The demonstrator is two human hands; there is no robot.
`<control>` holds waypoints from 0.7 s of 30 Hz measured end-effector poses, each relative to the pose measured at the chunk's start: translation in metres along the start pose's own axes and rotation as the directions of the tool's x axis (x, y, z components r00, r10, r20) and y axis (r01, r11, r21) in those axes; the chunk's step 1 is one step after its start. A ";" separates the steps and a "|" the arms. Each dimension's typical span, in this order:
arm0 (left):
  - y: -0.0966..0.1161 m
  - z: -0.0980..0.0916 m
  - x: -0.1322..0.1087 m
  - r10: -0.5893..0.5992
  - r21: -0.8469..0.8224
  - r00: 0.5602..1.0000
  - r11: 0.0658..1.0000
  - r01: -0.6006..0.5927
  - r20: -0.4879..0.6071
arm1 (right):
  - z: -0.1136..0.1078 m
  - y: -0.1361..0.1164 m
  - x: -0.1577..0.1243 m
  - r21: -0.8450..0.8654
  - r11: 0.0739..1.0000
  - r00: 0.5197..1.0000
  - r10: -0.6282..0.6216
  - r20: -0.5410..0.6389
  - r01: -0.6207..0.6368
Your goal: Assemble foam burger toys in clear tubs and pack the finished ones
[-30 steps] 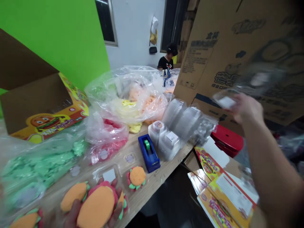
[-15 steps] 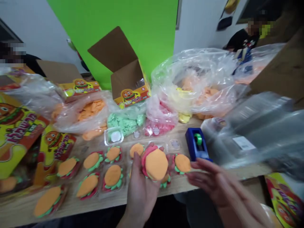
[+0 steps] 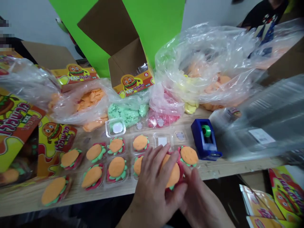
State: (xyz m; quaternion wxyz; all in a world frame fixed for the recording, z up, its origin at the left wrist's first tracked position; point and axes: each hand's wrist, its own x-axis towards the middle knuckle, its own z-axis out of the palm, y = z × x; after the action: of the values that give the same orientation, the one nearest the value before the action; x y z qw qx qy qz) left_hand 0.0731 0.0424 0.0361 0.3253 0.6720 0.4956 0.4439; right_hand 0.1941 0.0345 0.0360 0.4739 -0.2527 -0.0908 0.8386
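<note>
Both my hands hold one burger-shaped candy point(image 3: 175, 174) with an orange top and a red and green rim, just above the table's front edge. My left hand point(image 3: 152, 180) lies over its top with fingers pressed on it. My right hand point(image 3: 197, 196) cups it from below and from the right. Several similar burger candies in clear plastic cups point(image 3: 116, 167) stand in rows on the wooden table point(image 3: 228, 166) to the left of my hands. A blue tape dispenser point(image 3: 205, 139) with a green roll stands just right of them.
Clear bags of orange point(image 3: 90, 104), green point(image 3: 127, 110), red point(image 3: 162, 118) and yellow pieces line the back. Open burger-print cartons point(image 3: 129, 74) stand behind and at the left. Stacked clear plastic packs point(image 3: 268, 126) fill the right. A person in a black shirt point(image 3: 266, 14) sits at the far right.
My view swung from the cardboard box on the right back to the table. My right hand came down onto the burger candy, and my left hand turned over its top.
</note>
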 end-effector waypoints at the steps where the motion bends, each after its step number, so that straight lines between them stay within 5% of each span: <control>1: 0.002 -0.001 0.000 -0.015 -0.010 1.000 1.000 0.015 0.025 | -0.002 0.004 0.001 -0.015 1.000 1.000 -0.008 -0.021 0.008; 4: 0.004 -0.006 -0.005 -0.199 -0.216 0.979 0.955 0.204 0.045 | -0.010 0.012 0.003 -0.047 0.998 0.997 0.034 -0.073 -0.038; 7: 0.000 -0.014 -0.012 -0.402 -0.376 0.912 0.836 0.400 0.076 | -0.017 0.011 0.003 -0.066 0.993 0.990 0.088 -0.110 -0.096; 11: -0.013 -0.023 -0.009 -0.579 -0.403 0.770 0.658 0.636 0.269 | -0.016 -0.008 0.011 -0.223 0.967 0.985 0.093 -0.143 -0.123; 13: -0.021 -0.023 0.001 -0.598 -0.378 0.742 0.639 0.670 0.304 | -0.014 -0.021 0.022 -0.413 0.902 0.988 0.083 -0.129 -0.130; 17: -0.041 -0.016 0.035 -0.536 -0.302 0.825 0.768 0.565 0.181 | -0.013 -0.045 0.056 -0.833 0.552 0.997 -0.028 -0.069 -0.042; 21: -0.060 -0.005 0.060 -0.507 -0.156 0.856 0.842 0.517 0.101 | -0.023 -0.054 0.090 -0.988 0.153 0.957 -0.285 -0.057 -0.013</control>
State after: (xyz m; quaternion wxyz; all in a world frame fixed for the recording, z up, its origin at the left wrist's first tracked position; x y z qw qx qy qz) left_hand 0.0526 0.1174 0.0016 0.5039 0.4957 0.6063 0.3643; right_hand 0.2082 0.1369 0.0068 0.2791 -0.5839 -0.5767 0.4986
